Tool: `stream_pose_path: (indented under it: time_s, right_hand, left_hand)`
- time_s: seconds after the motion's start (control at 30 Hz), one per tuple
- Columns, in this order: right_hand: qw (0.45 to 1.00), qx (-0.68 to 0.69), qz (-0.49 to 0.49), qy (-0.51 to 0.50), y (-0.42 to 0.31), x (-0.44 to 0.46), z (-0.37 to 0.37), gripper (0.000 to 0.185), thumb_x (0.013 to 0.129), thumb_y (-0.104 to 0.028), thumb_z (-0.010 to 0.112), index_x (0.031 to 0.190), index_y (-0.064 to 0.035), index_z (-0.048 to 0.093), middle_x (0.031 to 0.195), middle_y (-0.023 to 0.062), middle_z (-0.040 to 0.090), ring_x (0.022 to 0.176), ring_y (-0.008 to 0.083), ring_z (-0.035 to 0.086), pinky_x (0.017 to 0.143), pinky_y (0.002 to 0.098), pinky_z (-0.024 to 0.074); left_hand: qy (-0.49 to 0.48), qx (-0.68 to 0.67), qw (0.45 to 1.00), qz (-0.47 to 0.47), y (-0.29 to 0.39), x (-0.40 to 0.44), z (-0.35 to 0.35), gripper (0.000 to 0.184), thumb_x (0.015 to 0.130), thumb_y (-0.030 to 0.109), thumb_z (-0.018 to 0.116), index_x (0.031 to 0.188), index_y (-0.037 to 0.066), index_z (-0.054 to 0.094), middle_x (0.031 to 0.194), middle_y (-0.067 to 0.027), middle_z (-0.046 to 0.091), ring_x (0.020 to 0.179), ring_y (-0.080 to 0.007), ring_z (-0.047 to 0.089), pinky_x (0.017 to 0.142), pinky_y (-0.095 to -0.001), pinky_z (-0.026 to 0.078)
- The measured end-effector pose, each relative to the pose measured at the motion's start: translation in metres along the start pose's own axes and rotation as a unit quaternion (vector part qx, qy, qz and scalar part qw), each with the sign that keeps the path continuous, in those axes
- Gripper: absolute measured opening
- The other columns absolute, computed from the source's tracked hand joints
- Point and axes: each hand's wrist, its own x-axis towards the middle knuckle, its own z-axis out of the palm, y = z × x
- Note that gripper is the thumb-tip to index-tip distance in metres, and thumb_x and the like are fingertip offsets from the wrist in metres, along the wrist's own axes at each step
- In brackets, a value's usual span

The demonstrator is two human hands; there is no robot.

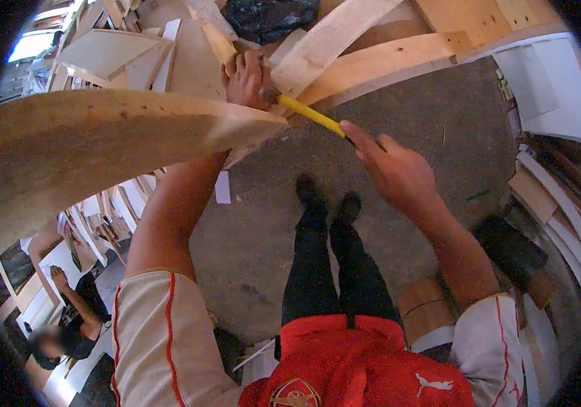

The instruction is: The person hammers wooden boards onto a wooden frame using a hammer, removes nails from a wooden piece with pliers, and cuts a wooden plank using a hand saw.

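My right hand (pixel 399 169) is closed around the black grip of a hammer (pixel 314 117) with a yellow handle. The hammer's head lies beside the fingers of my left hand (pixel 245 78), close to where several pieces of wood meet. My left hand is curled over a pale wooden piece (pixel 217 42), its forearm passing behind a wide wooden board (pixel 121 132) that juts in from the left. A flat plank (pixel 338 44) slants up and to the right from the joint. Whether a nail is there I cannot see.
A long curved wooden rail (pixel 385 64) runs to the upper right. White panels (pixel 548 88) stand at the right edge, above a dark cylindrical object (pixel 511 251). Wood offcuts lie at the left, near another person (pixel 77 312). My feet are on the dark floor (pixel 256 230).
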Motion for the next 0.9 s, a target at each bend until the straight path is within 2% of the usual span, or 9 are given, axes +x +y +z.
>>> stream_pose_path:
  time_s: [0.03, 0.07, 0.23, 0.33, 0.37, 0.53, 0.63, 0.83, 0.9]
  right_hand:
    - [1.0, -0.011, 0.006, -0.017, 0.0, 0.002, 0.002, 0.059, 0.103, -0.027, 0.057, 0.158, -0.0364, 0.038, 0.089, 0.0149, 0.059, 0.069, 0.037, 0.065, 0.059, 0.0487, 0.0551]
    - [1.0, -0.008, 0.0, -0.003, 0.001, 0.001, 0.003, 0.059, 0.103, -0.027, 0.057, 0.158, -0.0362, 0.038, 0.088, 0.0147, 0.059, 0.069, 0.0369, 0.065, 0.059, 0.0487, 0.055]
    - [0.998, 0.033, -0.019, 0.055, -0.002, -0.007, -0.001, 0.058, 0.102, -0.027, 0.059, 0.157, -0.0352, 0.04, 0.088, 0.0142, 0.059, 0.068, 0.0365, 0.065, 0.058, 0.048, 0.0551]
    - [1.0, 0.016, -0.008, 0.018, 0.006, 0.003, 0.015, 0.058, 0.103, -0.026, 0.059, 0.157, -0.0339, 0.041, 0.088, 0.0141, 0.059, 0.067, 0.0368, 0.065, 0.058, 0.0481, 0.0552]
    - [0.999, 0.023, -0.018, 0.037, 0.007, 0.002, 0.016, 0.057, 0.103, -0.026, 0.059, 0.157, -0.0335, 0.041, 0.087, 0.0141, 0.059, 0.067, 0.0369, 0.065, 0.058, 0.0483, 0.0553]
    - [0.99, 0.076, -0.042, 0.112, -0.001, -0.005, 0.007, 0.057, 0.102, -0.026, 0.06, 0.156, -0.0341, 0.043, 0.083, 0.0134, 0.058, 0.065, 0.0361, 0.064, 0.057, 0.048, 0.0554]
    - [0.999, -0.027, -0.02, 0.043, 0.004, 0.007, 0.017, 0.059, 0.101, -0.025, 0.062, 0.155, -0.0353, 0.043, 0.081, 0.0117, 0.057, 0.062, 0.0342, 0.063, 0.055, 0.046, 0.0553]
    - [0.995, -0.024, -0.028, 0.088, 0.0, 0.007, -0.001, 0.061, 0.1, -0.024, 0.061, 0.156, -0.0371, 0.041, 0.082, 0.0108, 0.057, 0.059, 0.0331, 0.062, 0.054, 0.0458, 0.0544]
    - [0.999, -0.022, -0.003, 0.032, 0.001, 0.011, -0.005, 0.06, 0.103, -0.03, 0.056, 0.157, -0.0428, 0.035, 0.087, 0.0135, 0.059, 0.066, 0.0367, 0.066, 0.056, 0.0496, 0.0568]
  left_hand:
    - [0.001, -0.004, 1.0, 0.011, 0.0, 0.0, -0.001, 0.042, 0.088, 0.032, 0.069, 0.121, 0.011, 0.053, 0.119, -0.0165, 0.059, 0.119, -0.0409, 0.051, 0.102, -0.0596, 0.033]
    - [0.009, 0.015, 1.0, 0.003, -0.014, -0.003, 0.02, 0.045, 0.087, 0.032, 0.07, 0.123, 0.011, 0.052, 0.119, -0.0163, 0.058, 0.119, -0.0403, 0.051, 0.101, -0.0594, 0.033]
    - [-0.019, 0.018, 0.998, -0.053, -0.013, -0.001, 0.023, 0.052, 0.083, 0.032, 0.075, 0.125, 0.011, 0.052, 0.116, -0.0146, 0.059, 0.117, -0.0396, 0.052, 0.101, -0.058, 0.034]
    - [0.019, 0.031, 0.999, -0.012, -0.024, 0.0, 0.034, 0.043, 0.086, 0.028, 0.071, 0.121, 0.011, 0.054, 0.115, -0.0153, 0.06, 0.116, -0.041, 0.053, 0.101, -0.0591, 0.035]
    - [0.032, 0.03, 0.999, -0.007, -0.023, -0.002, 0.037, 0.039, 0.088, 0.026, 0.07, 0.119, 0.011, 0.054, 0.114, -0.0155, 0.061, 0.115, -0.0415, 0.054, 0.101, -0.0595, 0.035]
    - [0.006, 0.012, 0.997, -0.082, 0.014, 0.008, 0.004, 0.038, 0.088, 0.026, 0.07, 0.119, 0.01, 0.055, 0.115, -0.0162, 0.061, 0.118, -0.0437, 0.053, 0.103, -0.0596, 0.036]
    - [0.005, 0.017, 0.996, -0.086, 0.002, 0.008, 0.015, 0.039, 0.088, 0.027, 0.068, 0.12, 0.01, 0.055, 0.115, -0.0169, 0.061, 0.118, -0.0441, 0.052, 0.103, -0.0583, 0.036]
    - [0.0, -0.007, 0.999, -0.046, -0.012, 0.002, 0.016, 0.037, 0.09, 0.027, 0.067, 0.121, 0.01, 0.055, 0.115, -0.018, 0.061, 0.115, -0.0435, 0.053, 0.102, -0.0559, 0.038]
    - [-0.004, -0.014, 0.999, -0.029, -0.012, 0.006, 0.013, 0.037, 0.091, 0.026, 0.067, 0.121, 0.01, 0.055, 0.114, -0.018, 0.061, 0.115, -0.0433, 0.054, 0.101, -0.0557, 0.038]
